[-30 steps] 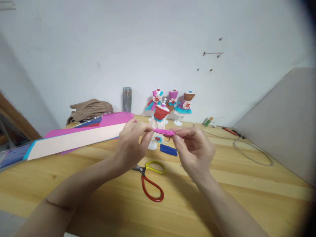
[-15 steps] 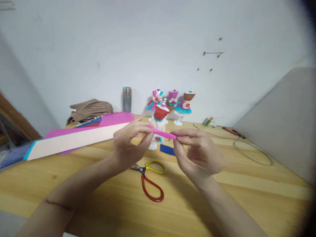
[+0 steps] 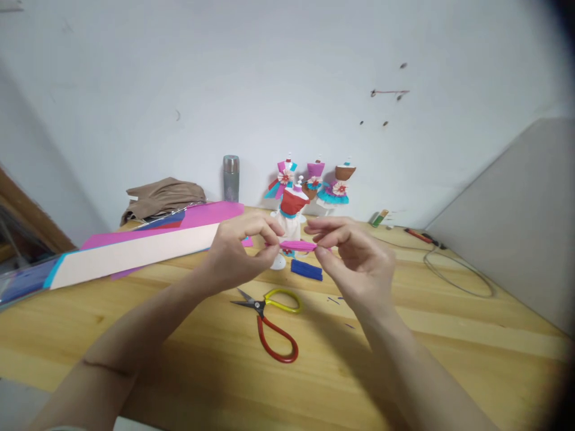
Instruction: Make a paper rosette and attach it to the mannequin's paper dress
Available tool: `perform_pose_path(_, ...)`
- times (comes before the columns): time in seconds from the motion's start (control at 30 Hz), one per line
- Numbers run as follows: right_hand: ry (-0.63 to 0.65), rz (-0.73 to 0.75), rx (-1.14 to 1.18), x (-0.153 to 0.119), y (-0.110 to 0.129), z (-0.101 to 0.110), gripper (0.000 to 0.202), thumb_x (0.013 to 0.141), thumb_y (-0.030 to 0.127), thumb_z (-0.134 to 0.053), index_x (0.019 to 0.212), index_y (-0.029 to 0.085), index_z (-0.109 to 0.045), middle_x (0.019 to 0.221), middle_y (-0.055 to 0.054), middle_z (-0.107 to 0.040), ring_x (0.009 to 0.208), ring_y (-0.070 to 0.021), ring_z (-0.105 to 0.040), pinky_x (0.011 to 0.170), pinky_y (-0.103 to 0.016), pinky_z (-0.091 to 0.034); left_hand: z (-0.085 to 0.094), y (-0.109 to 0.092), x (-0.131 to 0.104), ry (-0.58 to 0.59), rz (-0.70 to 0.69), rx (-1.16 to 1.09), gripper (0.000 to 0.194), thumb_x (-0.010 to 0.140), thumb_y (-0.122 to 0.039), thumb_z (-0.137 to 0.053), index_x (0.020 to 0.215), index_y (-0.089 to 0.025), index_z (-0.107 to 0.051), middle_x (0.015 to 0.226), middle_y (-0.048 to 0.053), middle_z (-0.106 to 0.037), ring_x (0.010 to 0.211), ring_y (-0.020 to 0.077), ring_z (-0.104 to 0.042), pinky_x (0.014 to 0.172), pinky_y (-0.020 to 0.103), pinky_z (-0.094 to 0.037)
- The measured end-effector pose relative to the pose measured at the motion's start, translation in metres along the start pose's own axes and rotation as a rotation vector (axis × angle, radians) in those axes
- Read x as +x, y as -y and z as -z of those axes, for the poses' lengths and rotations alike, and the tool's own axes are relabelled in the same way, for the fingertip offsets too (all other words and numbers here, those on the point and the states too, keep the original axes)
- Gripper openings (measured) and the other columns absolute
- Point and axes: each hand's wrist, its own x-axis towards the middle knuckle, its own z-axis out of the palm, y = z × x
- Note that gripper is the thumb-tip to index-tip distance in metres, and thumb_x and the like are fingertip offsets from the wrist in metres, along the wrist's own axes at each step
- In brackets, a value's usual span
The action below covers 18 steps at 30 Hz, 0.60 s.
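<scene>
A narrow pleated pink strip (image 3: pixel 298 246) stretches between my two hands above the table. My left hand (image 3: pixel 245 248) pinches its left end between thumb and fingers. At the other end, my right hand (image 3: pixel 362 260) grips the strip with thumb and fingertip. Below the strip, a folded blue piece (image 3: pixel 306 270) lies on the wood. Scissors (image 3: pixel 259 306) with one yellow and one red handle rest nearer to me, blades parted. Right behind the strip stands a small dress form (image 3: pixel 294 203) with a red top and a pale skirt.
Three more dressed forms (image 3: pixel 315 170) stand by the wall, with a grey flask (image 3: pixel 231 179) to their left. Brown cloth (image 3: pixel 164 200) and long coloured sheets (image 3: pixel 144 253) lie at the left. A cable (image 3: pixel 458 278), a red tool (image 3: pixel 418 236) and a green tube (image 3: pixel 380 218) are at the right.
The pink strip has turned from slanted to nearly level. My right hand has shifted slightly left and its upper fingers have lifted. More of the blue piece shows.
</scene>
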Motion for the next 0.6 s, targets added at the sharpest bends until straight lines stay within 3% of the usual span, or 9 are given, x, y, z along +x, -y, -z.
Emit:
perform_pose_path(0.13,0.070,-0.056,0.053,0.002,-0.003,0.001,0.018,0.078,0.009,-0.063,0.069,0.024,-0.059,0.084,-0.003,-0.075,0.080,-0.0218,-0.073,0.070,-0.038,-0.059,-0.001,0.002,0.000,0.108,0.283,-0.165,0.011,0.074,-0.010,-0.062,0.065,-0.017,-0.062,0.067,0.003,-0.070,0.067,0.0147,-0.068,0.069,0.028,-0.058)
perform_pose_path(0.23,0.079,-0.047,0.090,0.002,-0.006,-0.001,0.019,0.079,0.009,-0.063,0.069,0.025,-0.057,0.076,-0.001,-0.072,0.076,-0.0216,-0.073,0.068,-0.038,-0.060,-0.003,0.006,0.000,0.098,0.348,-0.181,0.007,0.071,-0.012,-0.063,0.067,-0.017,-0.060,0.067,0.003,-0.069,0.066,0.0141,-0.066,0.067,0.027,-0.057)
perform_pose_path(0.43,0.098,-0.022,-0.027,0.000,-0.012,-0.002,0.021,0.077,0.007,-0.061,0.070,0.026,-0.056,0.075,0.000,-0.071,0.071,-0.0205,-0.070,0.066,-0.038,-0.057,-0.007,0.017,-0.002,0.181,0.251,-0.057,0.016,0.072,-0.008,-0.057,0.083,-0.016,-0.064,0.073,0.001,-0.068,0.067,0.0112,-0.065,0.066,0.023,-0.055)
perform_pose_path(0.6,0.097,0.093,-0.145,-0.001,-0.012,-0.002,0.022,0.075,0.005,-0.060,0.073,0.026,-0.055,0.076,0.000,-0.070,0.074,-0.0209,-0.071,0.068,-0.037,-0.055,-0.008,0.017,-0.008,0.221,-0.006,0.218,0.039,0.073,-0.002,-0.050,0.105,-0.015,-0.068,0.076,0.002,-0.070,0.072,0.0133,-0.065,0.069,0.025,-0.053)
